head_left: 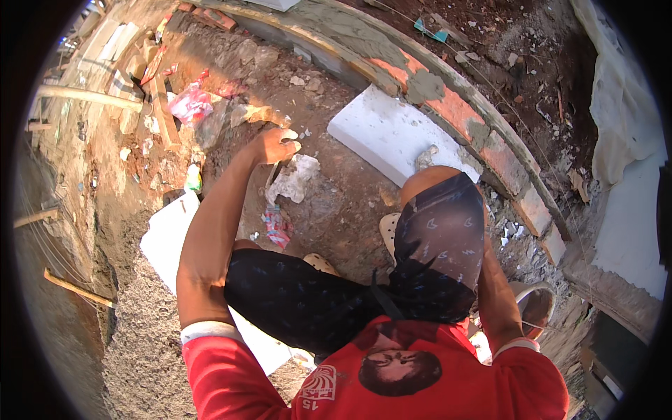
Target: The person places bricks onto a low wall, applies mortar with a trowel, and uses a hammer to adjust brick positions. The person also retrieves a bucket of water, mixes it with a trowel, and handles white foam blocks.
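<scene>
My left hand point(275, 145) reaches out over the dirt, its thumb and finger bent and apart, with nothing visible between them. Just below it lies a whitish, crumbly lump point(294, 178) with a thin dark edge along its left side. My right forearm point(495, 297) passes behind my right thigh, which hides the hand. A white slab point(392, 131) leans against the low brick wall point(451, 112) in front of my right knee. On that slab, beside the knee, is a small grey lump point(425, 157); whether it is part of my right hand I cannot tell.
Pink plastic wrapping point(190, 105) and a wooden plank point(163, 112) lie at the far left. A crumpled red and blue wrapper point(277, 227) is near my feet. Another white slab point(168, 234) is under my left arm. A bucket point(537, 308) stands at my right.
</scene>
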Demonstrator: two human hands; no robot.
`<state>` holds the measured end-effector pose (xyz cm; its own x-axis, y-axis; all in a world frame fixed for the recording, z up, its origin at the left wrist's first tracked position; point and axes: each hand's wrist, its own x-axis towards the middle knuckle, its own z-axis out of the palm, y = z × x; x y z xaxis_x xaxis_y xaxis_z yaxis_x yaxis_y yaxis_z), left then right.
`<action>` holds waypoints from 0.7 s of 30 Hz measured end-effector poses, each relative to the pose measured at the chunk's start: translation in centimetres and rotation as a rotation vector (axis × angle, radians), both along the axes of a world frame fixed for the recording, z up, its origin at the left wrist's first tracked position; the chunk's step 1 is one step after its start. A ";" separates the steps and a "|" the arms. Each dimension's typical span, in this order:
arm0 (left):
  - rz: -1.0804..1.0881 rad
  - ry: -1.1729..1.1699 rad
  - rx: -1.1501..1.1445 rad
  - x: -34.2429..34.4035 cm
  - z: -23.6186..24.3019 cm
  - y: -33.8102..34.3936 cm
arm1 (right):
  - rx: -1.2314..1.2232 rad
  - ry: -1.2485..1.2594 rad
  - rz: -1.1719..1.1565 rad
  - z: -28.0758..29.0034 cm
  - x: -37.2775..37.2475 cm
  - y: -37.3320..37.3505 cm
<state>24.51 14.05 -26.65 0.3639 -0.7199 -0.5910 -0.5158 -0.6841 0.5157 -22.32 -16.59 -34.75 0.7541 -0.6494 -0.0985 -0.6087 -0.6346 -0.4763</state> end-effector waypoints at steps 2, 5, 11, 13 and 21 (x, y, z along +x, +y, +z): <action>-0.032 -0.027 -0.047 0.3 -0.4 0.1 | -0.095 -0.041 0.035 0.1 0.8 0.1; -0.039 -0.002 -0.088 0.9 -0.9 0.4 | -0.249 -0.078 0.050 0.7 1.6 0.4; -0.013 -0.021 -0.130 1.7 -1.2 1.5 | -0.216 0.005 0.078 0.8 1.8 0.5; -0.011 -0.010 -0.130 1.8 -1.0 1.8 | -0.246 -0.022 0.094 0.8 1.8 0.3; -0.003 0.050 -0.101 1.3 0.6 2.1 | -0.363 -0.119 0.222 4.5 9.3 -4.1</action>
